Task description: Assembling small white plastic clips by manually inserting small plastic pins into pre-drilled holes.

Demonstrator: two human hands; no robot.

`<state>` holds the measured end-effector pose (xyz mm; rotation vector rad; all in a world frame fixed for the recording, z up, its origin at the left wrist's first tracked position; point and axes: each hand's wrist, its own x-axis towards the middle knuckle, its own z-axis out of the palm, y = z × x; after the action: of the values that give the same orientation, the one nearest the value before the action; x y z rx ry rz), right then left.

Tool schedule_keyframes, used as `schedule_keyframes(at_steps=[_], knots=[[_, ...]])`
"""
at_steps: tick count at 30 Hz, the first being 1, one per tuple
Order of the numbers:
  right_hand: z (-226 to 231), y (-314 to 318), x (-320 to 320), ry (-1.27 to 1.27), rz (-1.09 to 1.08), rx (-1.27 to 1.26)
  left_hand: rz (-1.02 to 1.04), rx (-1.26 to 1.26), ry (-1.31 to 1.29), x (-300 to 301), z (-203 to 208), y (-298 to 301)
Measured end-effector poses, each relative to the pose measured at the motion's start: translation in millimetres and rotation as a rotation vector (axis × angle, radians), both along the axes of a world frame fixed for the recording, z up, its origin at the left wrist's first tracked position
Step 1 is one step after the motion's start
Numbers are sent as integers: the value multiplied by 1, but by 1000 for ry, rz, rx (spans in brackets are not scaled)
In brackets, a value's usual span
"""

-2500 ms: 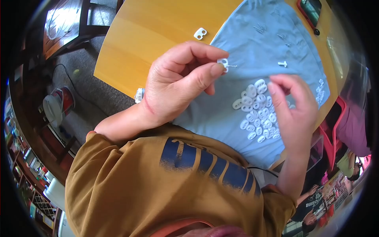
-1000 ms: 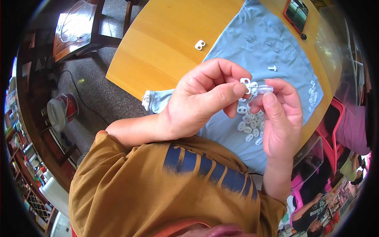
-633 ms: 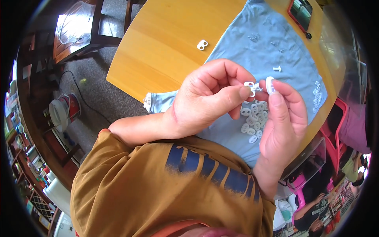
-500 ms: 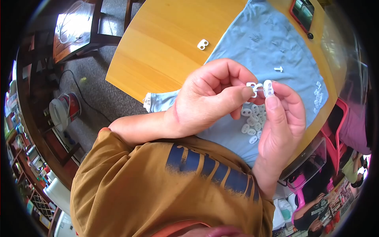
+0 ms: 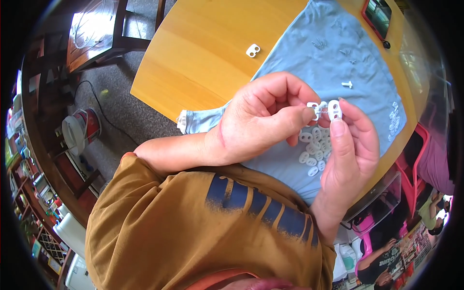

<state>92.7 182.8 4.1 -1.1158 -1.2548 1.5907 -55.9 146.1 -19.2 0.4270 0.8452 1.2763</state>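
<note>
Between thumb and fingers, my left hand point(image 5: 270, 113) pinches a small white plastic piece with a hole point(image 5: 313, 109). My right hand point(image 5: 350, 145) grips a white oval two-hole cord-lock piece point(image 5: 334, 110), held upright by thumb and fingertips. A thin metal spring point(image 5: 324, 112) bridges the short gap between the two pieces. Just below my hands, several white oval two-hole pieces point(image 5: 313, 157) lie heaped on the light blue cloth point(image 5: 299, 58); my right hand and left fingers hide part of the heap. Beyond my hands rests one white T-shaped piece point(image 5: 347, 84).
Several small springs point(image 5: 319, 44) are scattered on the cloth's far part. Small whitish pieces point(image 5: 394, 118) sit at its right edge. Another white two-hole piece point(image 5: 253, 50) lies on the wooden table point(image 5: 193, 53). A red-edged phone-like device point(image 5: 377, 17) is at the far right.
The view has shifted slightly, so table and cloth sit a little differently. Both hands keep their grips, and the two pieces remain close together with the spring between them.
</note>
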Motion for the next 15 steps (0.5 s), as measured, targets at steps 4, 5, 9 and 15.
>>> schedule_keyframes(at_steps=[4, 5, 9, 15], knots=[[0, -1, 0, 6, 9, 12, 9, 11, -6, 1, -5, -1], [0, -2, 1, 9, 4, 10, -1, 18, -10, 3, -5, -1], [-1, -3, -1, -206, 20, 190, -15, 14, 0, 2, -7, -1], [-5, -2, -3, -336, 79, 386, -35, -4, -29, 1, -7, -1]])
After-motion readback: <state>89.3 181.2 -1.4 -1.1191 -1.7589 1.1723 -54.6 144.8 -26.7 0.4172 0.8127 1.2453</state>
